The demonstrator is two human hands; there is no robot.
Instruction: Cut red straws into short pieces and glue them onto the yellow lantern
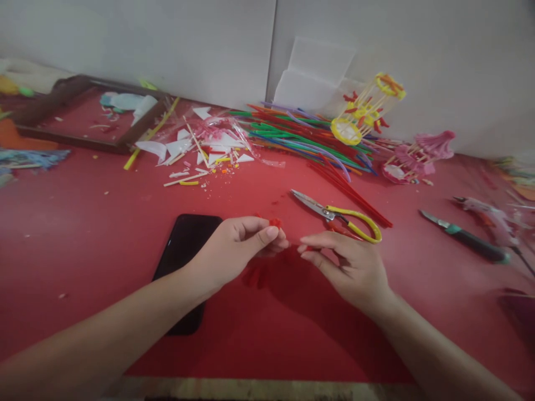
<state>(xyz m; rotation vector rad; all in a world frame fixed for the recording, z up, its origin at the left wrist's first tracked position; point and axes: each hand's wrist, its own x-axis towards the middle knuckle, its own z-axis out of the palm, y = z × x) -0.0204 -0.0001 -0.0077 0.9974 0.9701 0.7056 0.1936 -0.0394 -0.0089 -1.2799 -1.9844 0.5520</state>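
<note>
Between the thumb and fingers of my left hand [238,245] is a small red piece [275,223], mostly covered by the fingertips. Just to the right, my right hand [351,267] pinches another bit of red [308,249], too small to make out fully. The two hands are close together but apart, above the red table [267,345]. Beneath my left wrist a black phone [188,239] lies on the table. Scissors with yellow handles [355,220] lie just behind my right hand, blades toward the back left.
Coloured pipe cleaners [292,131] are heaped at the back. Paper scraps and sticks [209,147] lie left of them. A yellow stick model [363,114] and a pink one [418,159] stand behind. A knife [476,243] and glue gun [493,220] are right; a framed tray [117,146] is left.
</note>
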